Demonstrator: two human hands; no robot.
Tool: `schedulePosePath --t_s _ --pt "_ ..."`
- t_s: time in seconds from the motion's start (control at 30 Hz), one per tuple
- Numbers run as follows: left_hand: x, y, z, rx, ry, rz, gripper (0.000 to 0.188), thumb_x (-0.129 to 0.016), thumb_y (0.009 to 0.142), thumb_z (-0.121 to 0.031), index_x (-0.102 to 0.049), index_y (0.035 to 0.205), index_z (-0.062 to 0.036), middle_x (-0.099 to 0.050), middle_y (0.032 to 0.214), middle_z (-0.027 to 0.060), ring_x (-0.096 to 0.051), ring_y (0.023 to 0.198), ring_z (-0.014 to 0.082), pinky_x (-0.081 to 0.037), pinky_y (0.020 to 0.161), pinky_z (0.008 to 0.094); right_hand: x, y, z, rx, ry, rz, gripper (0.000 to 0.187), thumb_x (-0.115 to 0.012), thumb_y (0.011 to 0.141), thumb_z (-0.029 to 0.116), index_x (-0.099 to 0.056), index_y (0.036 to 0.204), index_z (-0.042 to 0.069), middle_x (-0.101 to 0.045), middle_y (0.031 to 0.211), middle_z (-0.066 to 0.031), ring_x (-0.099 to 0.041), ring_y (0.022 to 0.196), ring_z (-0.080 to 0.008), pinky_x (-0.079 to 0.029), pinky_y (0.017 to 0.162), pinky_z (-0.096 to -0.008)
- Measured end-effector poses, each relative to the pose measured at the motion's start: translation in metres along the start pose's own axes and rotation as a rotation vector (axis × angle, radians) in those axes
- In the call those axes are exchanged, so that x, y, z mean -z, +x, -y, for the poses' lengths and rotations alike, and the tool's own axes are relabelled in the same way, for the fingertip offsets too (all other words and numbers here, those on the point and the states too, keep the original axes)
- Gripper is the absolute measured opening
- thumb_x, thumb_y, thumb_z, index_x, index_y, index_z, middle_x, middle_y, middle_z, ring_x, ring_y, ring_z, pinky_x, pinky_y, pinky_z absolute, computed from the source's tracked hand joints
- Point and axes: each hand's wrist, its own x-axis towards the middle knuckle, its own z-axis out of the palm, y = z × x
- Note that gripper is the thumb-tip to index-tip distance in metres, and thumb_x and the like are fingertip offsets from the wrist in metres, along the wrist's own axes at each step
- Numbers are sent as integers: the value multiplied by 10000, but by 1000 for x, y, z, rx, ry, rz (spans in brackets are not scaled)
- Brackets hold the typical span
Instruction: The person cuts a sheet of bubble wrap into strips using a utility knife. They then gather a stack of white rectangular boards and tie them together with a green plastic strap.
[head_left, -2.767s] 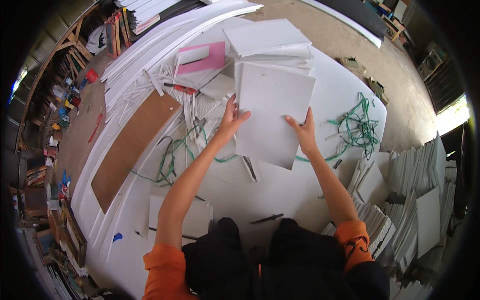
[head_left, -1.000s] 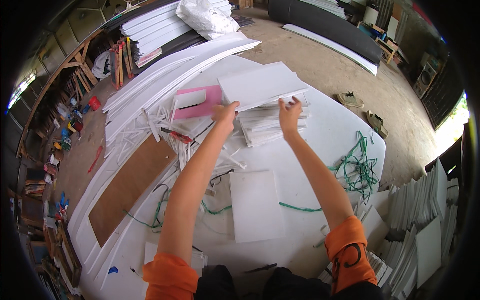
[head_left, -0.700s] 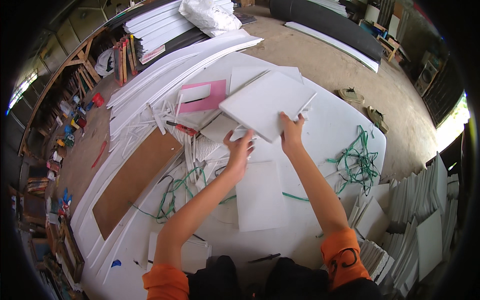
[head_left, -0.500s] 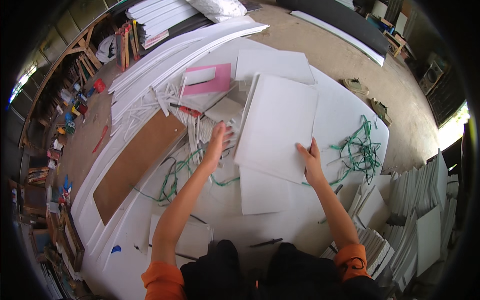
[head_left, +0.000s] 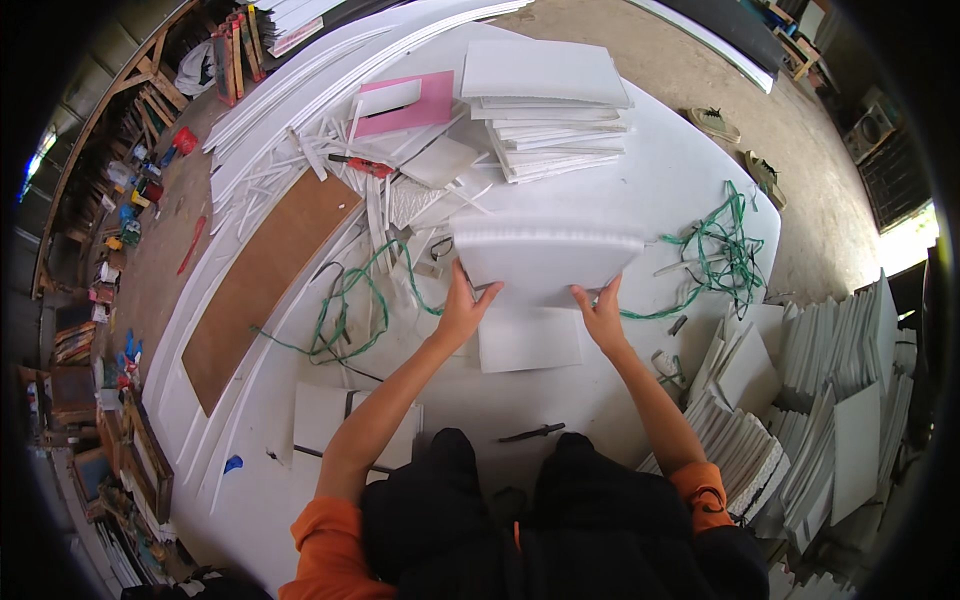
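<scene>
A white rectangular panel [head_left: 548, 262], perhaps several together, stands tilted in front of me, its upper edge smeared by motion. My left hand [head_left: 468, 305] grips its left side, thumb on the near face. On the right side, my right hand [head_left: 602, 312] holds it the same way. Beneath lies another white sheet [head_left: 530, 342], flat on the large white work surface [head_left: 620, 400]. Farther off rises an uneven stack of white panels [head_left: 555, 125]. Tangled green twine [head_left: 728, 262] lies to the right of my hands, and another green strand [head_left: 335, 322] to the left.
A brown board [head_left: 268, 285], white offcuts [head_left: 255, 195], a red-handled tool [head_left: 362, 166] and a pink sheet [head_left: 438, 100] lie left. Close to my legs is a thin black tool [head_left: 531, 433]. Upright white panels [head_left: 830, 375] crowd the right. Shoes [head_left: 765, 178] rest on the floor beyond.
My left hand, open and apart before, now grips the panel's left side. The held panel has come nearer and tilted up, uncovering the stack behind. The whole view has shifted slightly.
</scene>
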Motion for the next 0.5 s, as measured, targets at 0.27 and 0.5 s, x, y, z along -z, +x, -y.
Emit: schedulePosePath --t_s 0.27,0.5 --pt "-5 6 -9 26 150 106 563 -528 836 -194 -173 1180 75 -420 1139 236 -478 1014 309 -377 856 333 -2 6 -11 -135 30 16 699 -577 809 239 -122 1259 -42 -329 1228 -250 -354 1139 -302 -297 932 -354" --pt "-13 -21 23 362 -92 17 613 -534 827 -248 -167 1188 84 -328 1210 258 -394 1109 283 -369 880 345 -8 7 25 -466 -164 133 697 -586 784 365 -241 1231 -43 -408 1170 -267 -418 1094 -319 -352 888 -362"
